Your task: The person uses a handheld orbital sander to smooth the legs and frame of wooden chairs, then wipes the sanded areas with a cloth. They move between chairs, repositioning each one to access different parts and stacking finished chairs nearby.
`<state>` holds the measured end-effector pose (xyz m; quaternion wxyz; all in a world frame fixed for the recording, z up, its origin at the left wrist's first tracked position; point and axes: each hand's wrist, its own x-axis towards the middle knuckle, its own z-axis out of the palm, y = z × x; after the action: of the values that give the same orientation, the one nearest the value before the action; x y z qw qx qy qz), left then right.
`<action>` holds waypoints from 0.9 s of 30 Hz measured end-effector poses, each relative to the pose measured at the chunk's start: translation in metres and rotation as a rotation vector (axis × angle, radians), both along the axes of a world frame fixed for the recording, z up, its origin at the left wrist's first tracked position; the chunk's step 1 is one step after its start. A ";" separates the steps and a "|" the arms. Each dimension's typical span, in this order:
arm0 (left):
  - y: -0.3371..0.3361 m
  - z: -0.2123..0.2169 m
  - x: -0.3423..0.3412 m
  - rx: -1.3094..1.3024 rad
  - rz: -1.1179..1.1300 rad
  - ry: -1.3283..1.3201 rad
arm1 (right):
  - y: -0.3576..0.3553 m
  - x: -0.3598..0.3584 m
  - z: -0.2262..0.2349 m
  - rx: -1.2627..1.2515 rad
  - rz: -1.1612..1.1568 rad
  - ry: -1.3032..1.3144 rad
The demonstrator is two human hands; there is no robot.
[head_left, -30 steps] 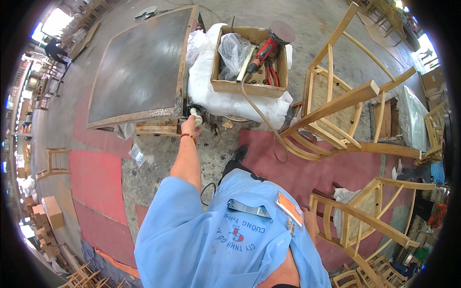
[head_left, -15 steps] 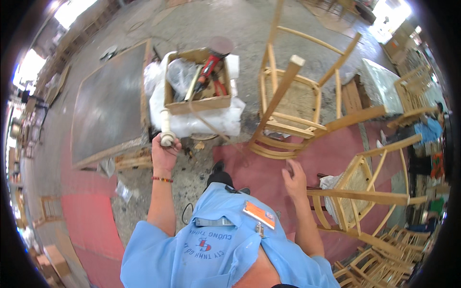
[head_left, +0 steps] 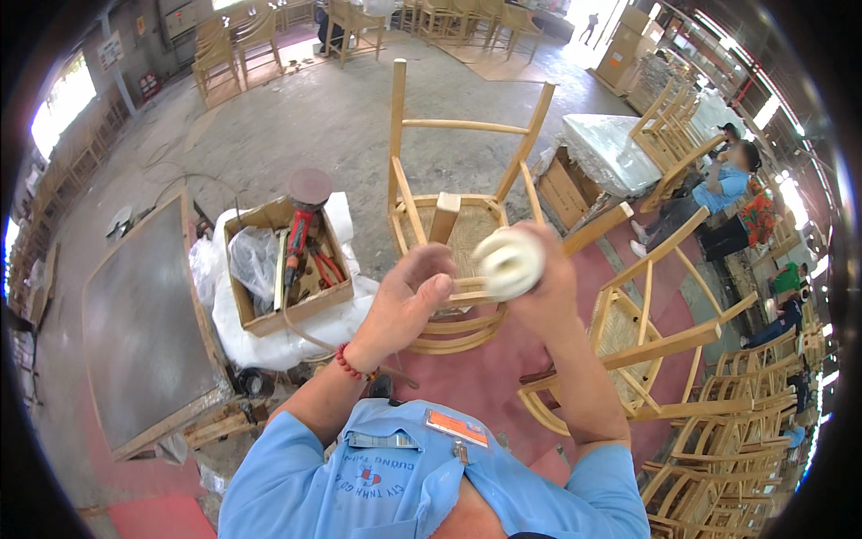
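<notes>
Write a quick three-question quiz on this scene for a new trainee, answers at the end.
1. Where is the blurred white object? A) on the floor; B) in the right hand; C) in the left hand.
2. True or false: a bead bracelet is on the left wrist.
3. Fill in the blank: the red power tool lies partly inside an open cardboard ____.

Key: 1. B. 2. True. 3. Box.

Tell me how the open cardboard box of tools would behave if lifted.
The cardboard box would likely feel heavy, holding a red power tool and red-handled hand tool. Its thin walls might flex. The power tool could slide, since its round disc juts past the rim.
</notes>
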<state>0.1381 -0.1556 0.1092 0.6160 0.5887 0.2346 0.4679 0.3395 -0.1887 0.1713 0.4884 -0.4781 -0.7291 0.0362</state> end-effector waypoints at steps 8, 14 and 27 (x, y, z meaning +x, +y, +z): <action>0.107 -0.048 0.062 0.161 0.268 0.170 | 0.080 -0.018 0.035 -0.445 0.030 0.313; 0.117 -0.063 0.073 0.303 0.405 0.196 | 0.110 -0.022 0.035 -0.530 -0.104 0.085; 0.118 -0.066 0.073 0.368 0.432 0.204 | 0.098 -0.014 0.032 -0.457 -0.046 0.127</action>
<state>0.2113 -0.0373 0.0428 0.3586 0.6708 0.3261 0.5612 0.3251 -0.0907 0.2031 0.4130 -0.5895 -0.6588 0.2189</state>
